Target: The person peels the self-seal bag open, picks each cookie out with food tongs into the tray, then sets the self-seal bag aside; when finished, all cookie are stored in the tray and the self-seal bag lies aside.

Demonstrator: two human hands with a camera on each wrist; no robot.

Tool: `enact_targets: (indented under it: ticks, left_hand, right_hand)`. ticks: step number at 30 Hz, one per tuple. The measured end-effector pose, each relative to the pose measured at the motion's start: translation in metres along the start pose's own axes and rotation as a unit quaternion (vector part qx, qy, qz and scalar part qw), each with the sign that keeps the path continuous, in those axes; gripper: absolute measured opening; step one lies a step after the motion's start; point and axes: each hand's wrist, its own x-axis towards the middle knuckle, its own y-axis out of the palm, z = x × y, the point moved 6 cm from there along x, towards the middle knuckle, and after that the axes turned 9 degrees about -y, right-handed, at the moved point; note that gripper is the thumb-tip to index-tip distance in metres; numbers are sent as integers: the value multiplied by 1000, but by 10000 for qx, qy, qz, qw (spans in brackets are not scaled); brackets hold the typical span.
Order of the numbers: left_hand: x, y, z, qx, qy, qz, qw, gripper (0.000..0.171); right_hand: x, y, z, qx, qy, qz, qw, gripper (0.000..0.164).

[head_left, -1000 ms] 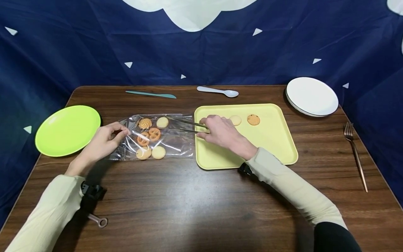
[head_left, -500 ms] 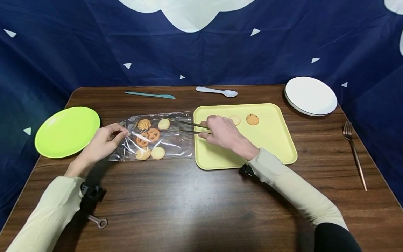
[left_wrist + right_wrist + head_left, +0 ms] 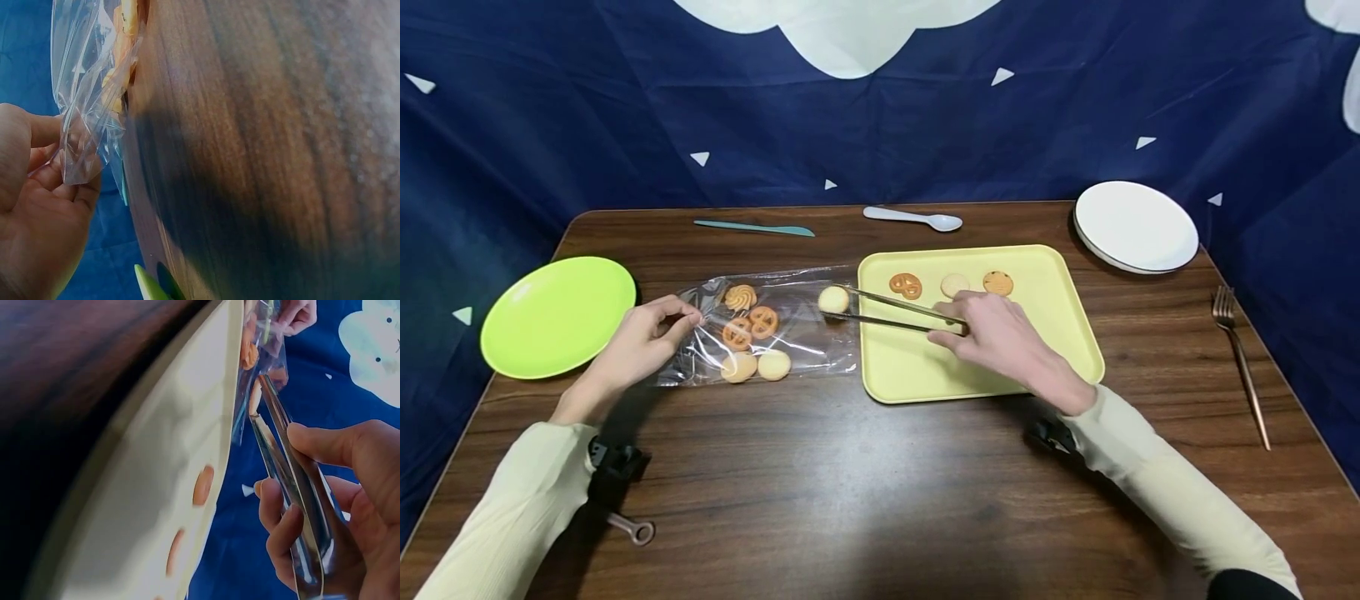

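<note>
The yellow tray (image 3: 895, 367) sits beside the clear bag (image 3: 812, 350). The left hand (image 3: 643, 342) pinches the bag's end; if it slips, the bag might slide. The right hand (image 3: 1007, 337) holds tongs (image 3: 898, 302) around a pale cookie (image 3: 833, 299) near the bag's mouth; loose squeezing could drop it, hard squeezing could crack it.

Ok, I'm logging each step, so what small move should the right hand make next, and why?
The right hand should probably draw the tongs rightward, bringing the pale round cookie over the tray. They appear to grip it near the right end of the bag, just short of the tray, where three cookies lie, while the left hand pinches the bag's other end.
</note>
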Motion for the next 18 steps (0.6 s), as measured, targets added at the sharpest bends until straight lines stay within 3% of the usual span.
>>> enact_targets:
  ticks: [10,18]
  left_hand:
    - [-1,0,1,-3,-23,54,10000,16]
    - [-1,1,0,9,-23,48,10000,16]
  right_hand:
    - [-56,-13,-22,-91,223,-517,9984,31]
    - [-78,-12,-30,-283,402,-507,9975,26]
